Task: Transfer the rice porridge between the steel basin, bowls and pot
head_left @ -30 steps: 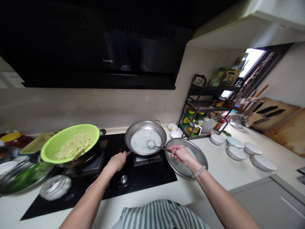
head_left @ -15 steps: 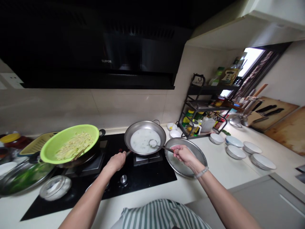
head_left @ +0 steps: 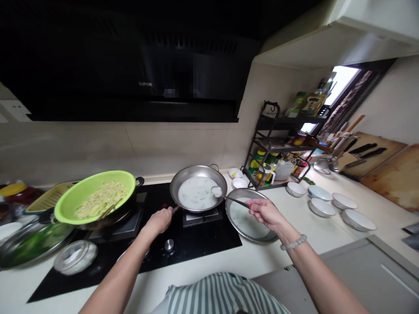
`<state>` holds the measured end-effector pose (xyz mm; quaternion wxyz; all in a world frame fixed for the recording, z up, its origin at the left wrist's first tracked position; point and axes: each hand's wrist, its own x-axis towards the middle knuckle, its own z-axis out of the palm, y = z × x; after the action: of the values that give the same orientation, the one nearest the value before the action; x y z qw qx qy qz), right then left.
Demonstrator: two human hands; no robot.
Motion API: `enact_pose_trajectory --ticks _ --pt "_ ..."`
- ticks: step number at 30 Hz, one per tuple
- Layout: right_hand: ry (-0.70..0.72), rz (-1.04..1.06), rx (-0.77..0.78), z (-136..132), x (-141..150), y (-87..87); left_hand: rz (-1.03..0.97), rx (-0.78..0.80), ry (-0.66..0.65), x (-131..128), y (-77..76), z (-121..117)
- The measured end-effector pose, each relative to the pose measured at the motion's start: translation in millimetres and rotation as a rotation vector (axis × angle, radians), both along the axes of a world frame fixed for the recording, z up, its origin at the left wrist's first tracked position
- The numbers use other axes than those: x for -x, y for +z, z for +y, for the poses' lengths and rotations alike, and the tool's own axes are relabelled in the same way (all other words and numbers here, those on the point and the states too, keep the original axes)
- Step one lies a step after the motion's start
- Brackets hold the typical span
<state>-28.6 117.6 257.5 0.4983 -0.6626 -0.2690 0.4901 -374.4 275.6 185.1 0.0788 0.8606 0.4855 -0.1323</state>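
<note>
My left hand [head_left: 161, 220] is closed around the handle of a steel wok [head_left: 178, 179] on the right burner. White liquid with green bits [head_left: 196, 194] fills its bottom. In my right hand [head_left: 264, 213] is the dark handle of a ladle [head_left: 216, 191], gripped between the fingers. The ladle's bowl is at the wok's right inner side, by the edge of the liquid. Under the ladle handle, a wide steel basin [head_left: 273, 238] on the counter holds more white liquid with specks.
A green plastic basin [head_left: 67, 213] of pale shredded food rests over the left burner, chopsticks inside. A glass jar [head_left: 75, 257] stands at the cooktop's front left. Several bowls [head_left: 322, 207] sit right; a spice rack [head_left: 278, 144] stands behind. The range hood [head_left: 137, 104] overhangs.
My right hand and the ladle have moved right, taking the ladle's bowl from the middle of the liquid toward the wok's right side. My left hand stays on the wok handle.
</note>
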Motion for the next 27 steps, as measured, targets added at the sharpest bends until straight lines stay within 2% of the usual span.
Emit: enact_pose_trajectory --ticks 5,9,12,16,19,24,27 --pt "-0.087 0.019 -0.02 -32.1 -27.9 -0.5 0.011 0.0 0.004 0.5 -2.1 1.2" --pt "-0.182 -0.098 0.02 -53.2 -45.9 -24.2 0.012 0.0 0.002 0.9 -1.4 1.2" --pt "-0.215 -0.386 0.052 -63.4 -54.5 -51.5 0.015 -0.003 -0.005 1.2 -2.0 1.8" --pt "-0.1 -0.961 0.043 -77.0 -59.0 -84.4 0.019 -0.004 -0.012 1.8 -4.2 3.0" --pt "-0.053 -1.298 0.061 -89.1 -59.2 -100.8 0.018 -0.011 -0.023 2.4 -5.2 3.4" --pt "-0.042 -1.598 0.076 -106.1 -60.4 -111.4 0.016 0.004 -0.004 2.4 -5.2 4.1" --pt "-0.052 -1.625 0.083 -110.8 -61.0 -113.5 0.015 0.007 -0.009 2.0 -5.4 4.6"
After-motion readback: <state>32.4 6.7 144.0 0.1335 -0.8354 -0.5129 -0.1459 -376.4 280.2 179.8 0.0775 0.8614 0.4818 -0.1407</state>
